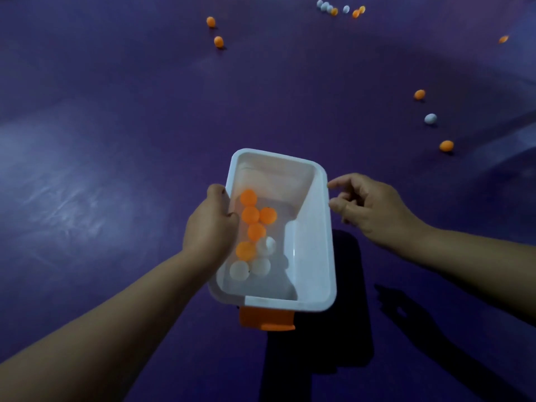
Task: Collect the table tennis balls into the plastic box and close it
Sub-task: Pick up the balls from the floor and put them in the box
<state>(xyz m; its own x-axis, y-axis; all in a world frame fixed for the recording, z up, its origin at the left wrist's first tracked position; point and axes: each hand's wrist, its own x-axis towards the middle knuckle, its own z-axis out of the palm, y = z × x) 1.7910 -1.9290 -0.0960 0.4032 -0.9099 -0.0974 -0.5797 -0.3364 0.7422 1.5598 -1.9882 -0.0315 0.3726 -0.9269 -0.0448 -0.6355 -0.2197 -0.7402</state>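
A translucent white plastic box (pixel 317 242) with an orange clip (pixel 265 319) on its near end is held above the purple floor, with no lid on it. Inside lie several orange balls (pixel 250 214) and white balls (pixel 239 269). My left hand (pixel 208 227) grips the box's left wall, thumb over the rim. My right hand (pixel 368 207) hovers just beside the box's right wall, fingers loosely curled and holding nothing.
Loose balls lie on the purple floor (pixel 116 140): two orange ones (pixel 218 41) at the far middle, a mixed cluster (pixel 333 8) at the far top, and an orange ball (pixel 419 94), a white ball (pixel 430 118) and another orange ball (pixel 446 146) at the right.
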